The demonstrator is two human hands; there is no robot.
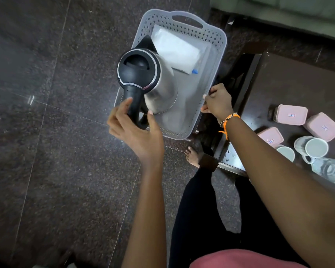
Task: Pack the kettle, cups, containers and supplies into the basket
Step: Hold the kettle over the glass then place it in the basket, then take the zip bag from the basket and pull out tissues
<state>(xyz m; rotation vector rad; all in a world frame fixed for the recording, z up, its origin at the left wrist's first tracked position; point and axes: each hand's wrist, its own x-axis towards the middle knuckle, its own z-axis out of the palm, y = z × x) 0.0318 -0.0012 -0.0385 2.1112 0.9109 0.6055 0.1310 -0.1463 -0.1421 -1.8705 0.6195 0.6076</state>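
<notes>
A pale grey perforated basket point(219, 45) sits on the dark floor. Inside it, the steel kettle point(159, 84) with a black lid stands at the near left. My left hand point(135, 128) is curled around the kettle's black handle. My right hand point(218, 101) pinches the basket's right rim. A white packet point(176, 49) lies flat in the far half of the basket. On the low dark table at the right stand three pink-lidded containers point(291, 115) and two white cups point(315, 147).
The low dark table point(290, 84) stands right of the basket, with a clear plastic bag point(331, 171) at its near right edge. My bare foot point(192, 155) and black-trousered legs lie below the basket. A pale sofa edge point(278, 8) is at the top right.
</notes>
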